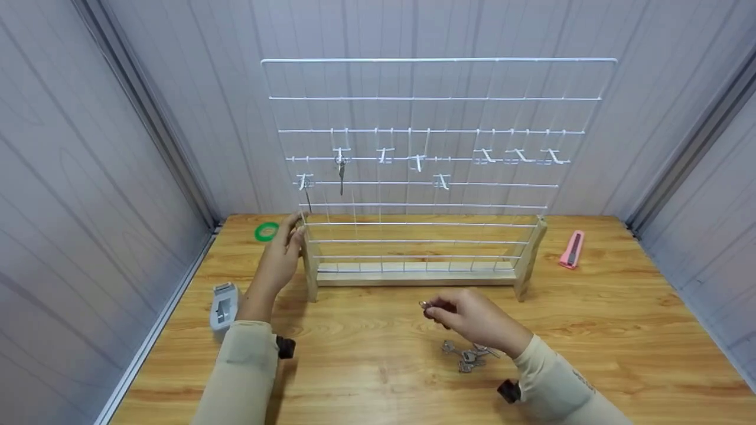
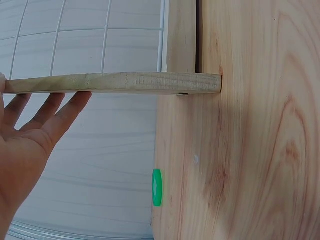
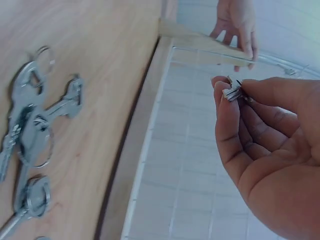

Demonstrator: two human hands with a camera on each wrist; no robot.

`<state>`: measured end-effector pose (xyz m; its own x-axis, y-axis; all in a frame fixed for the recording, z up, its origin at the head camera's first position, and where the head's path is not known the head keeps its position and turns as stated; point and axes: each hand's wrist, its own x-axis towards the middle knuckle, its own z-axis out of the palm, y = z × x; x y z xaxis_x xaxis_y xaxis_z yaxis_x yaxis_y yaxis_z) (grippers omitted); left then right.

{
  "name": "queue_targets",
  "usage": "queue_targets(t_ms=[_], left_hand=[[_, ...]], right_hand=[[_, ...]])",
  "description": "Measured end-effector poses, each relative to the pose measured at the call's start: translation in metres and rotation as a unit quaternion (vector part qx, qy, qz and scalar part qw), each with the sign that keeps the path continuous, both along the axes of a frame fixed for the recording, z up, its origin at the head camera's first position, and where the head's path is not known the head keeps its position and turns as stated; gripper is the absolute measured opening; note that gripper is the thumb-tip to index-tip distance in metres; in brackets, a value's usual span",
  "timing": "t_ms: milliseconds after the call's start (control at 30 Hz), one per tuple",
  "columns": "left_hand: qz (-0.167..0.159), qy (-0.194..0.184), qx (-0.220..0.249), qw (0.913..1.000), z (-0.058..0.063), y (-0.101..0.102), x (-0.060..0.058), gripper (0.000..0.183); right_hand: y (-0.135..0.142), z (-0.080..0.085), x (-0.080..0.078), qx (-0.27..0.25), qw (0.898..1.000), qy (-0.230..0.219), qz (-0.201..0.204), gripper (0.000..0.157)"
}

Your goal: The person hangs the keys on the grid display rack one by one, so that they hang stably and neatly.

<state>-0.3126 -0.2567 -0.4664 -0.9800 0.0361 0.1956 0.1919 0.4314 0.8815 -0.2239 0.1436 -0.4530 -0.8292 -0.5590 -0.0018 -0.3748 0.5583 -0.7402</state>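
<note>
A white wire grid rack (image 1: 413, 206) stands on a wooden base at the table's back. My left hand (image 1: 279, 260) grips its left wooden side post (image 2: 115, 82), with straight fingers against the outer face. Ahead of the rack, my right hand (image 1: 472, 316) pinches a small silver key (image 3: 232, 93) between thumb and fingers; much of it is hidden. A ring (image 1: 422, 305) shows at those fingertips. Beneath that hand lies a pile of loose keys (image 1: 468, 357), some with rings. One key (image 1: 341, 180) hangs from a rack hook, another (image 1: 308, 200) from the lower left hook.
Several white hooks, such as the right one (image 1: 553, 156), stick out from the grid. A green tape roll (image 1: 266, 231) lies behind my left hand, and a grey plastic holder (image 1: 224, 308) sits beside that forearm. At the right lies a pink box cutter (image 1: 572, 250). Panel walls enclose the table.
</note>
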Motion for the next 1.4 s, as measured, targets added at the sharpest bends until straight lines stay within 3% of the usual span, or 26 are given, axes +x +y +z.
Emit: queue_targets(t_ms=[300, 567, 933, 1133, 1233, 1400], left_hand=[[-0.002, 0.004, 0.008, 1.0000, 0.000, 0.000, 0.000, 0.053], [-0.002, 0.004, 0.009, 0.9999, 0.000, 0.000, -0.001, 0.053], [-0.002, -0.003, 0.009, 1.0000, -0.001, 0.000, 0.000, 0.051], [0.002, 0.001, 0.005, 1.0000, 0.000, 0.000, 0.001, 0.049], [0.001, 0.005, 0.002, 1.0000, 0.000, 0.000, 0.001, 0.051], [0.000, 0.003, 0.001, 1.0000, 0.000, 0.000, 0.001, 0.052]], right_hand=[[-0.007, 0.018, 0.005, -0.037, 0.997, 0.046, 0.041, 0.015], [-0.014, 0.035, 0.011, -0.010, 0.992, 0.117, 0.047, 0.010], [-0.028, 0.055, 0.008, -0.034, 0.974, 0.221, 0.039, 0.016], [-0.043, 0.066, 0.002, -0.098, 0.950, 0.295, 0.024, 0.019], [-0.052, 0.074, -0.001, -0.144, 0.945, 0.292, 0.006, 0.020], [-0.066, 0.087, -0.010, -0.236, 0.945, 0.225, -0.014, 0.023]])
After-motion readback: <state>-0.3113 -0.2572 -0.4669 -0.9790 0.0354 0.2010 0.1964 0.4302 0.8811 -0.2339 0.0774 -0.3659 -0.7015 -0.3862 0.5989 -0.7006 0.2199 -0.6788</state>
